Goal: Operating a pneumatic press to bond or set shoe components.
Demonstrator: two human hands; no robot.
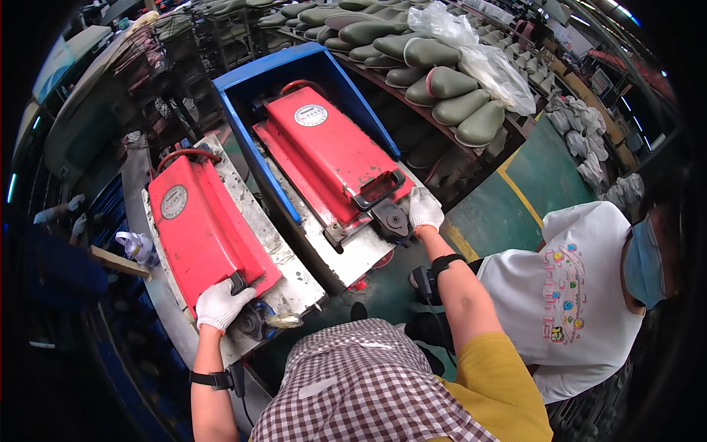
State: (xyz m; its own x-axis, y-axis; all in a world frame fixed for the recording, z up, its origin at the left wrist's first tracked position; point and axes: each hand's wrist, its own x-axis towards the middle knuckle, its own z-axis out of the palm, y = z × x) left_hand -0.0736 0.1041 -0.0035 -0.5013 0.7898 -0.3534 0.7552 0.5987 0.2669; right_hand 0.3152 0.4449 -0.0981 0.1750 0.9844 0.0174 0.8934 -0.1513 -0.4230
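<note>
Two machines with red metal covers stand before me, side by side. My left hand point(224, 303), in a white knit glove, is closed round the black handle point(238, 282) at the near end of the left red cover point(199, 228). Close below that hand is a dark round knob point(251, 323). My right hand point(426, 208), also gloved, is curled against the right side of a black block with a round knob point(392, 219); its fingertips are partly hidden. This block sits at the near end of the right red cover point(324, 151), beside a black loop handle point(378, 189).
A blue housing point(305, 55) surrounds the right machine. Behind it, a rack holds several rows of green shoe-shaped forms point(449, 82) and clear plastic sheeting point(479, 51). On my right stands a person in a white shirt point(582, 302). Grey cloth bundles point(578, 132) lie beyond.
</note>
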